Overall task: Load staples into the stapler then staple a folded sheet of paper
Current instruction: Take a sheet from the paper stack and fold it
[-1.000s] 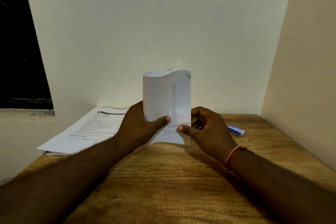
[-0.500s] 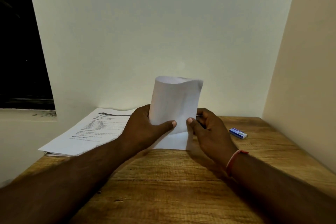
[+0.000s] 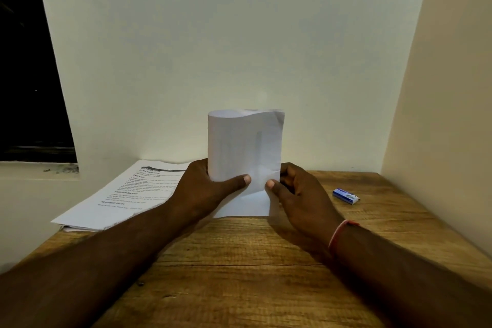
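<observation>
A white sheet of paper (image 3: 243,146) stands upright in both hands above the wooden table (image 3: 239,261), bent over at the top into a loose fold. My left hand (image 3: 205,189) grips its left edge, thumb pressed on the front. My right hand (image 3: 298,194) pinches the lower right edge, thumb on the front. A small blue staple box (image 3: 346,196) lies on the table to the right of my right hand. No stapler is visible; something may be hidden behind the paper or in my right hand.
A stack of printed pages (image 3: 125,194) lies at the table's back left, overhanging the edge. Walls close off the back and the right side. A dark window opening (image 3: 29,74) is at the left.
The paper tilted right half a second ago and now stands straight again. My thumbs have drawn slightly apart on its front; both hands keep their hold.
</observation>
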`<state>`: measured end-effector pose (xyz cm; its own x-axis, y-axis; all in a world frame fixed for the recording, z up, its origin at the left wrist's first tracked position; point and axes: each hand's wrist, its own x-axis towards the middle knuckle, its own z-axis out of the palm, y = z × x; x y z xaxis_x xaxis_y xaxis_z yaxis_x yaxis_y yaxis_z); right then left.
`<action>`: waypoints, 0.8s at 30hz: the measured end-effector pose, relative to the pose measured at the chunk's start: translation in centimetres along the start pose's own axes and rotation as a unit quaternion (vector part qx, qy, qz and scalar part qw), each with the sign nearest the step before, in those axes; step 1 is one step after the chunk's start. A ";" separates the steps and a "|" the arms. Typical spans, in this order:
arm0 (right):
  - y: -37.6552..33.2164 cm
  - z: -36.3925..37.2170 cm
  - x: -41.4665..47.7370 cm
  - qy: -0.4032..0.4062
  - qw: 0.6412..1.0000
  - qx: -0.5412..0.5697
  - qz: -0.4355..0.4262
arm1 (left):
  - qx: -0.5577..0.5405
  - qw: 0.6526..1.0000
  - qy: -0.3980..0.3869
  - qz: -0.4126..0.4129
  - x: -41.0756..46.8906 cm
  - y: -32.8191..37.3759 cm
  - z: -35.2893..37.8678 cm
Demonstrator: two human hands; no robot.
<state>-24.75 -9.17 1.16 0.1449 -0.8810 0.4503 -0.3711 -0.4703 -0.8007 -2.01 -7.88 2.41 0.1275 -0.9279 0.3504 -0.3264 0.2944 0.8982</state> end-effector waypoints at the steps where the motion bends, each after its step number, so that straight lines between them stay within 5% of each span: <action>1: -0.1 0.1 -0.1 -0.003 1.000 -0.010 -0.003 | -0.007 1.000 -0.002 -0.004 -0.1 0.0 0.0; 9: -0.6 0.0 -0.5 -0.039 0.996 0.081 0.002 | -0.111 0.993 0.008 -0.033 -0.1 0.8 -0.5; 15: -2.1 -2.0 0.0 -0.049 0.926 0.370 0.051 | -0.207 0.961 -0.142 -0.115 -1.0 2.3 -1.1; 24: -3.1 -4.8 -0.1 -0.137 0.847 0.513 0.019 | -0.225 0.901 -0.331 -0.167 -1.0 1.9 -1.2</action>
<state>-27.99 -7.38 5.50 0.4099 -0.8094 0.4206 0.5924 -0.1144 -0.7974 -1.59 -6.08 4.05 -0.4876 -0.8709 -0.0613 0.0581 -0.1023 0.9931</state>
